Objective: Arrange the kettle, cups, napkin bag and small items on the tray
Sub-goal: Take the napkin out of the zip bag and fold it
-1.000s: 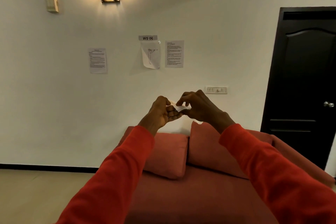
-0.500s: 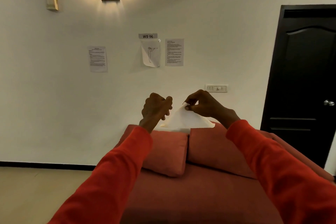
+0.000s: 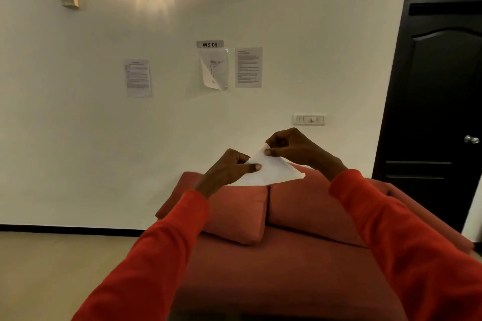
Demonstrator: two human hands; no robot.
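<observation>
A white paper napkin [image 3: 271, 172], folded into a triangle, is held up in the air in front of me, above the sofa. My left hand [image 3: 227, 168] pinches its lower left edge between thumb and fingers. My right hand [image 3: 289, 147] pinches its top corner. Both arms wear red sleeves. No kettle, cups, napkin bag or tray are in view.
An orange-red sofa [image 3: 287, 268] with two cushions [image 3: 234, 214] stands below my hands against a white wall with taped papers [image 3: 214, 69]. A dark door [image 3: 440, 101] is at the right. A switch plate [image 3: 309, 119] sits on the wall, and beige floor [image 3: 52, 268] lies left.
The small folded napkin between my fingertips has opened out into a triangle. My hands parted, then my left hand took hold of the lower edge.
</observation>
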